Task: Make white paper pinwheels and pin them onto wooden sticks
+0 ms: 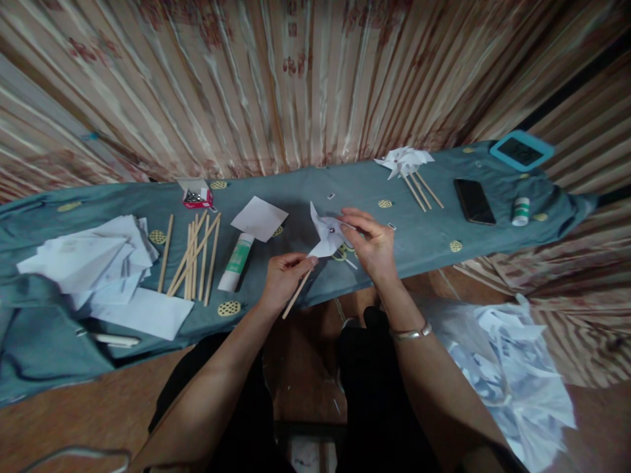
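A white paper pinwheel (325, 231) with a shiny pin at its centre is held up over the near edge of the table. My left hand (284, 279) is closed around its wooden stick (297, 293), just below the paper. My right hand (371, 243) pinches a blade on the right side, with thumb and fingers close together. Partly hidden behind the pinwheel lie scissors (344, 252) with greenish handles. Left of it are a square sheet of white paper (261, 218) and a large glue stick (236, 263) with a green label.
Several wooden sticks (193, 259) and a paper pile (106, 256) lie left, behind them a red box of pins (198, 196). Finished pinwheels (405, 161), a phone (474, 201), a small glue stick (520, 211) and a blue-framed timer (521, 151) are right. A plastic bag (513, 368) stands below.
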The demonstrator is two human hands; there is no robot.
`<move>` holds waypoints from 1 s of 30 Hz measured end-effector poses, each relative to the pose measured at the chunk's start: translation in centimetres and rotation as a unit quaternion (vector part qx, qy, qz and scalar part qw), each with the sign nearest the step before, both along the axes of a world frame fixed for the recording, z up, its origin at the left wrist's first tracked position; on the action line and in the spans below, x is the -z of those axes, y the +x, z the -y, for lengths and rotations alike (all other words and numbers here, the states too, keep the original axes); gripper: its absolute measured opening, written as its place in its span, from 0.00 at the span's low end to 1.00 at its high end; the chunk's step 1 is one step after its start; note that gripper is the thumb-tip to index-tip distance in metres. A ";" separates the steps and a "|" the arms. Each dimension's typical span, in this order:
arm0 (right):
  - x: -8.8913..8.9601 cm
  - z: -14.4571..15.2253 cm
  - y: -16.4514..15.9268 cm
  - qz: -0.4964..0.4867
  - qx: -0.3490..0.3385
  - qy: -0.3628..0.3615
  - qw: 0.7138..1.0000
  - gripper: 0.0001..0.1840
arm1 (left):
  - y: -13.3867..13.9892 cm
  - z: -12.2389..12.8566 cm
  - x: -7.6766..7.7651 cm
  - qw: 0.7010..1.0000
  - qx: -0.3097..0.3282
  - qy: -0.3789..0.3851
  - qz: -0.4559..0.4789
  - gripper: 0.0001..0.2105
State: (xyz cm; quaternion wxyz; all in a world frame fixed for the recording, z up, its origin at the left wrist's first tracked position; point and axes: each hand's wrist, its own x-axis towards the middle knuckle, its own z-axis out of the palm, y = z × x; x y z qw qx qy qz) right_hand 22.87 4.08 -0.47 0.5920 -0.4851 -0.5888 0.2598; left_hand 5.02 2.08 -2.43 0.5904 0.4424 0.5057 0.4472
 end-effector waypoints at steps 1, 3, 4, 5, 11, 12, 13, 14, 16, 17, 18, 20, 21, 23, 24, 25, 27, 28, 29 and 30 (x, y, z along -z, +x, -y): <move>0.1 0.0 0.0 0.001 0.001 0.001 1.000 0.08 | 0.0 0.0 0.0 1.000 0.000 0.000 0.000 0.12; 0.1 -0.1 -0.1 0.002 0.004 -0.002 1.000 0.08 | 0.0 0.1 0.0 1.000 -0.001 -0.001 -0.001 0.12; 0.1 -0.1 -0.1 0.004 0.008 -0.009 1.000 0.08 | 0.0 0.1 0.1 1.000 -0.001 -0.002 -0.001 0.12; 0.1 -0.1 -0.2 0.007 0.012 -0.018 1.000 0.08 | 0.0 0.1 0.1 1.000 -0.001 -0.004 0.000 0.12; -0.1 -0.1 -0.6 0.027 0.036 -0.050 0.998 0.08 | 0.0 0.1 0.1 1.000 -0.002 -0.012 0.010 0.12; -0.1 -0.1 -0.6 0.027 0.033 -0.045 0.998 0.09 | 0.0 0.1 0.1 1.000 -0.001 -0.012 0.011 0.12; 0.0 -0.2 -0.6 0.026 0.028 -0.039 0.999 0.09 | 0.0 0.1 0.1 1.000 0.000 -0.012 0.011 0.12; 0.0 -0.2 -0.5 0.025 0.022 -0.032 0.999 0.09 | 0.0 0.1 0.1 1.000 0.001 -0.012 0.011 0.12; 0.2 -0.2 -0.5 0.026 0.008 -0.020 0.999 0.09 | 0.0 0.1 0.1 1.000 0.003 -0.008 0.006 0.13; 0.2 -0.2 -0.5 0.028 0.001 -0.015 0.999 0.09 | 0.0 0.1 0.1 1.000 0.002 -0.005 0.003 0.13; 0.2 -0.2 -0.5 0.030 -0.003 -0.013 0.999 0.09 | -0.1 0.1 0.1 1.000 0.001 -0.003 0.001 0.13; 0.2 -0.2 -0.4 0.032 -0.006 -0.015 0.999 0.08 | -0.1 0.1 0.1 1.000 -0.002 -0.001 -0.002 0.13; 0.1 -0.2 -0.4 0.032 -0.005 -0.019 0.999 0.08 | -0.1 0.1 0.1 1.000 -0.003 -0.002 -0.003 0.13; 0.0 -0.1 -0.4 0.028 0.001 -0.030 0.999 0.07 | -0.1 0.1 0.1 1.000 -0.002 -0.005 -0.004 0.13; -0.1 -0.1 -0.5 0.025 0.005 -0.035 0.999 0.07 | 0.0 0.1 0.1 1.000 -0.002 -0.005 -0.004 0.13; -0.2 0.0 -0.5 0.018 0.009 -0.041 0.999 0.07 | 0.0 0.1 0.1 1.000 -0.003 -0.006 -0.002 0.13; -0.3 0.0 -0.5 -0.005 0.009 -0.056 0.998 0.08 | 0.0 0.0 0.0 1.000 -0.006 -0.006 0.001 0.13; -0.4 0.0 -0.5 -0.022 0.009 -0.062 0.998 0.09 | 0.1 0.0 0.0 1.000 -0.008 -0.006 0.003 0.13; -0.4 0.0 -0.5 -0.042 0.008 -0.067 0.997 0.10 | 0.1 0.0 -0.1 1.000 -0.010 -0.007 0.003 0.13; -0.3 0.0 -0.5 -0.064 0.006 -0.071 0.995 0.11 | 0.1 0.0 -0.1 1.000 -0.012 -0.008 0.004 0.13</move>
